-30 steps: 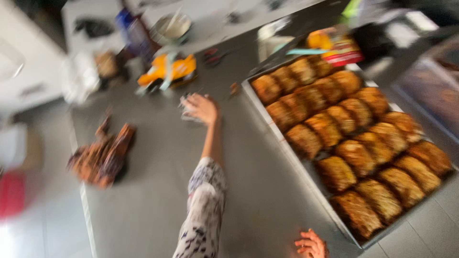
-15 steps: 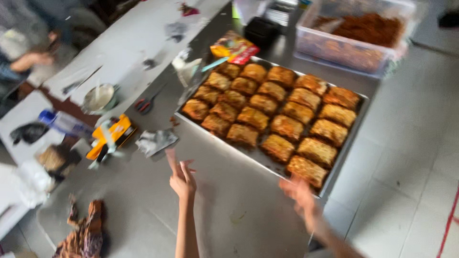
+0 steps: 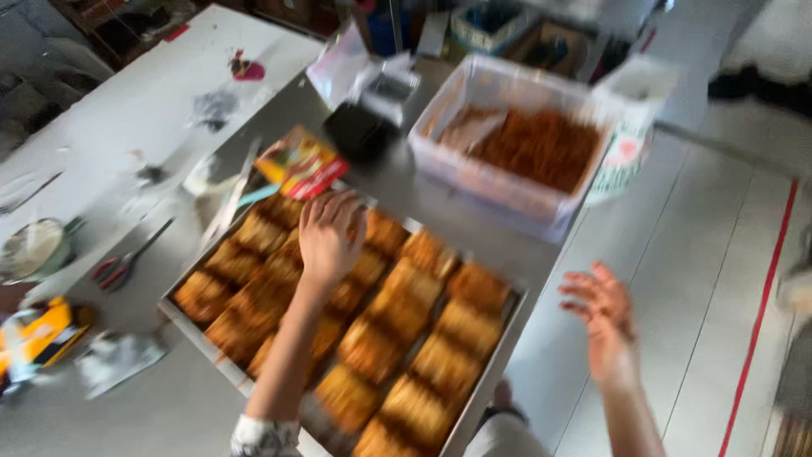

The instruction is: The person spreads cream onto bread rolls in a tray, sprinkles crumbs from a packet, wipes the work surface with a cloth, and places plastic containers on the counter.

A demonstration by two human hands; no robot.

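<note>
- Plainly, the left hand (image 3: 328, 235) hung over the far rows of golden-brown pastries (image 3: 397, 317), fingers (image 3: 338, 207) spread and released, grasping nothing; motion blur hid whether they touched the crusts.
- The pastries lay in close rows in a shallow metal tray (image 3: 499, 360) on the grey table (image 3: 144, 415), the tray's near corner right at the table's edge.
- The right hand (image 3: 602, 311) was off to the side, over the pale tiled floor (image 3: 702, 279) and well apart from the tray, fingers loosely open and empty.
- Beyond the tray stood a clear plastic tub (image 3: 507, 182) of shredded orange-brown filling, near the tray's far side, and a red-and-yellow packet (image 3: 303, 162) lay just beside the far left corner.
- A pair of scissors (image 3: 127, 262) and a small bowl (image 3: 35, 247) sat on the white table to the left, with a yellow object (image 3: 38, 332) near the tray's left end.
- Risk, as a judgement: a spread hand coming down on the pastries could crush or flake the tops, since they looked tightly packed.
- With the tray so close to the edge, a push from that hand might slide it off toward the floor.
- One-handed contact, with the other hand far away, would give little control over a long tray.
</note>
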